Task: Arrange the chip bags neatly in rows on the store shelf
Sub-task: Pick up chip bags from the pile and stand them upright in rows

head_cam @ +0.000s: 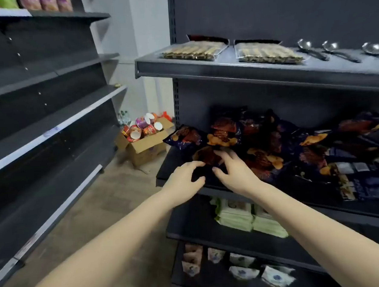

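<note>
The chip bags [261, 143] lie in a loose, overlapping heap across the middle shelf [172, 166], some face up, some showing their backs, none standing in a row. Both your hands are on the dark bag [207, 156] at the heap's front left corner. Your right hand [232, 171] has its fingers [223, 154] spread wide over the bag. Your left hand [184, 181] has bent fingers at the bag's near edge, and I cannot tell whether they have pinched it. I judge the task barely begun: the shelf's left end is bare and the whole heap waits to be sorted. Wafer packs [194, 51] and spoons [329, 50] sit on the shelf above. A cardboard box [144, 146] of cups stands on the floor.
</note>
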Tool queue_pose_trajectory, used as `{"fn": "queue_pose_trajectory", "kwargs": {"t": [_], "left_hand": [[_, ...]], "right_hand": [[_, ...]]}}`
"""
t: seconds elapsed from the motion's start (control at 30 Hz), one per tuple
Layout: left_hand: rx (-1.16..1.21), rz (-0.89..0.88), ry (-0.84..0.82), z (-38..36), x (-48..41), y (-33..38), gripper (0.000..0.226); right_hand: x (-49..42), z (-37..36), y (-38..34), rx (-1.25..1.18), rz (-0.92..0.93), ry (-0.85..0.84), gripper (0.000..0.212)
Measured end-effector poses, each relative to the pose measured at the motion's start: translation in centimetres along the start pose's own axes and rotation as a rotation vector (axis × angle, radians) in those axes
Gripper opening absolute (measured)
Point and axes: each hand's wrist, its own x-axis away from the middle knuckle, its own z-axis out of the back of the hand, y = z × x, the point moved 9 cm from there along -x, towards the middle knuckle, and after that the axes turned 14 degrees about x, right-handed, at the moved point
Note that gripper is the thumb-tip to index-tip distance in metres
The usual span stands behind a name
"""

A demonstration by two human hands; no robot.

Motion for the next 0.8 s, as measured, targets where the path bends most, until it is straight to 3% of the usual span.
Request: {"fn": "queue_pose_trajectory", "kwargs": {"t": [0.17, 0.3, 0.57, 0.8], "left_hand": [[0.038, 0.049, 0.075, -1.7, -3.9, -2.9, 0.046], [0.008, 0.045, 0.215, 1.4, -7.0, -3.9, 0.042], [-0.005, 0.081, 0.280, 6.9, -10.6, -9.0, 0.046], [0.010, -0.034, 0.190, 9.8, -13.9, -11.2, 0.052]], "right_hand": [[-4.5, -1.9, 1.0, -0.003, 0.098, -0.041, 0.054], [-9.4, -2.1, 0.8, 0.017, 0.136, -0.004, 0.052], [-15.4, -5.2, -0.9, 0.007, 0.131, -0.017, 0.055], [-19.3, -7.5, -2.2, -0.014, 0.012, -0.012, 0.060]]}}
